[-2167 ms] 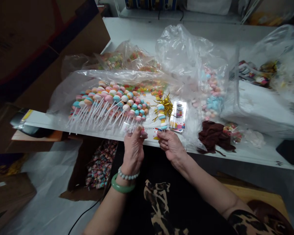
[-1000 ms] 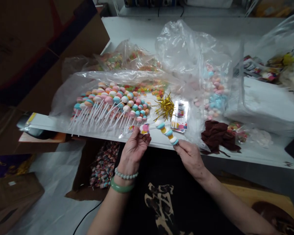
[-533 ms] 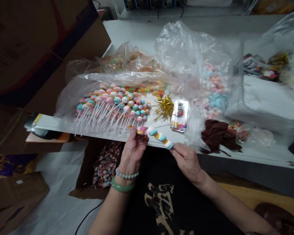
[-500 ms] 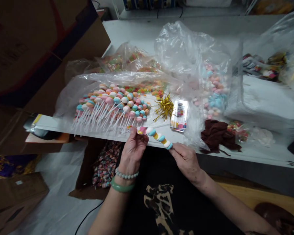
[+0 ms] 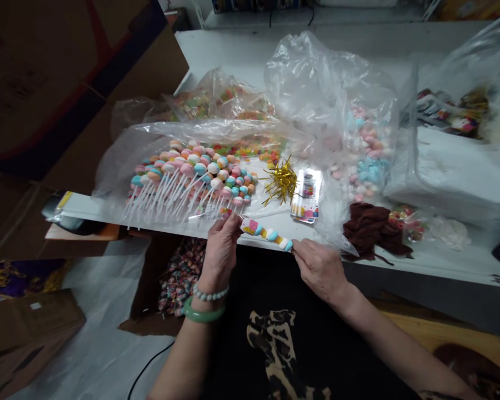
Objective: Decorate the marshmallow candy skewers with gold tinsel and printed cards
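A candy skewer (image 5: 271, 235) of blue, white and yellow pieces spans the gap between my hands, just above the table's front edge. My right hand (image 5: 321, 271) is closed in a pinch at its right end, hiding the stick there. Around the skewer's left end sits a small printed clear wrapper (image 5: 249, 226) with pink and yellow on it. My left hand (image 5: 220, 247) pinches this wrapper, and part of it sticks out to the left. Beyond my left hand lie many candy skewers (image 5: 187, 169) with white sticks pointing toward me.
Gold twist ties (image 5: 284, 180) and a stack of printed wrappers (image 5: 306, 194) lie on the white table (image 5: 333, 36). Bagged marshmallows (image 5: 370, 166) and a brown cloth (image 5: 369, 229) are to the right. Below at left stands an open carton (image 5: 144, 297) of wrapped candy.
The printed wrapper now spreads flatter over the skewer's left end. My left hand has shifted slightly left and up, while the skewer lies more level. My right hand keeps its pinch.
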